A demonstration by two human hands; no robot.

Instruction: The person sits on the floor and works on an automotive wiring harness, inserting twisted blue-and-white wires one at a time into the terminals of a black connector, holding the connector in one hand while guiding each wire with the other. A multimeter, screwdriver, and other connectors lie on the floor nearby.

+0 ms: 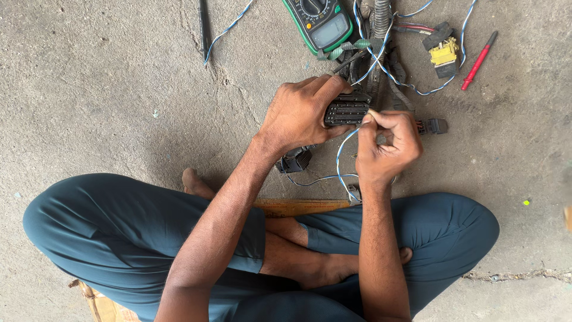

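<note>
Right now my left hand [298,113] is clamped round a black multi-pin connector [347,111], thumb under, fingers over the top, pin face turned toward my right. My right hand [387,146] is pinched shut on a blue-white wire [341,156], fingertips right at the connector's edge; the wire loops down from there toward my legs. Connector sits up off the floor, btwn both hands, just in front of my crossed legs.

Behind it on the concrete floor [119,89]: green multimeter [322,24] at the top, w/ a bundle of black harness cables [381,36] beside it. A yellow-and-black plug [444,55] lies further right, and a red probe [479,52] past that, apart from the rest. Small black connector [295,160] rests under my left wrist, another small one [436,126] just right of my right hand. Strip of cardboard [298,207] lies under my shins.
</note>
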